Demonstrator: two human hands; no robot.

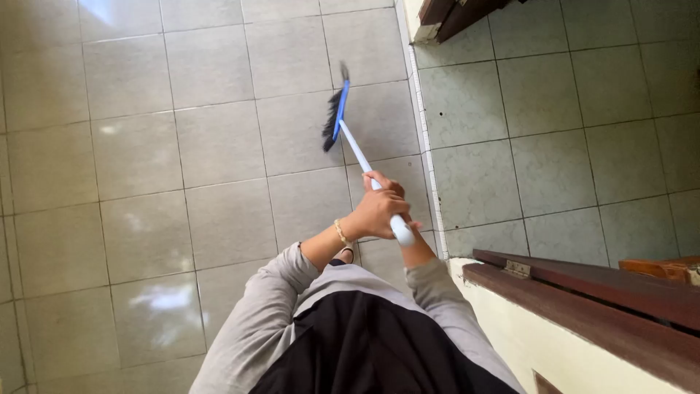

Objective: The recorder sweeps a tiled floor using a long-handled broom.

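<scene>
Gripping one broom handle (364,162) with both your hands at its white top end. Left hand (375,211) fingers wrapped fully closed round handle. Right hand (397,188) mostly hidden behind left; fingers curl over handle, closure extent cannot tell. Long axis runs from your hands up and away, slanting left, to blue head with dark bristles (332,120) on tiled floor (146,146). Head lies beside raised floor step edge (423,131). Count: one broom, two hands, one bracelet (340,232) on left wrist.

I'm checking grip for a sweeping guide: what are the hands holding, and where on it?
Both hands grip a broom near the top of its white handle: left hand on top, right hand mostly hidden beneath.
</scene>
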